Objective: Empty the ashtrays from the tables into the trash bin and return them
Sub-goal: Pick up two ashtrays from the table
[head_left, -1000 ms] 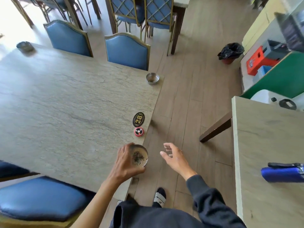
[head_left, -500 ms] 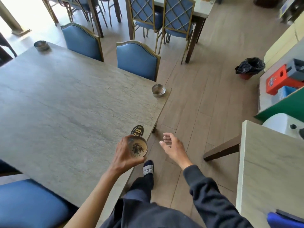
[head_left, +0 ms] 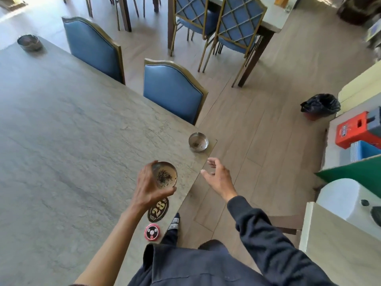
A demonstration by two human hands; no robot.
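Note:
My left hand grips a round metal ashtray with dark ash in it, held above the stone table near its right edge. My right hand hovers open past the table's edge, fingers spread, a short way below a second metal ashtray that sits at the table's near corner. A third ashtray stands at the table's far left corner. The trash bin, lined with a black bag, is on the floor at the right by a counter.
Two blue chairs are tucked against the table's far side. A "28" table marker and a red call button lie near the table edge. A second table and a counter with a red box flank the wooden aisle.
I have stepped forward along the table. The held ashtray now hangs past the "28" marker, and my right hand has come closer to the corner ashtray.

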